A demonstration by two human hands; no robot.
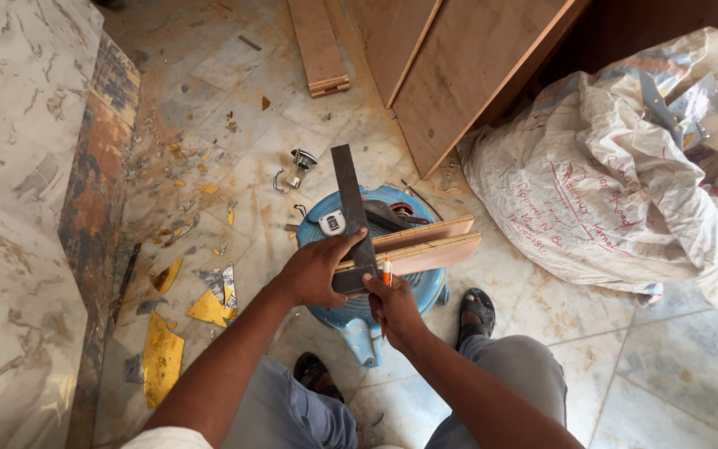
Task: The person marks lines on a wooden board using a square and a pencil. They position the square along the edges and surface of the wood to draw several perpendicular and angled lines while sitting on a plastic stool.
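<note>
Head view. Likely to slip: steel square [351, 208] laid across two wooden strips [417, 245] stacked on a blue plastic stool [359, 320], a small and uneven base, so a nudge could skew the line or tip the strips off the stool's right edge.

Left hand [313, 270] pressed down on the square at the stool's near side, fingers curled over the blade, clamped on it. Right hand [392, 303] just beside, closed around an orange pencil [387, 274], tip at the square's edge.

Tape measure [331, 222] on the stool's far left. Gold foil scraps [164, 353] left of the stool, white sack [617, 175] to its right.
</note>
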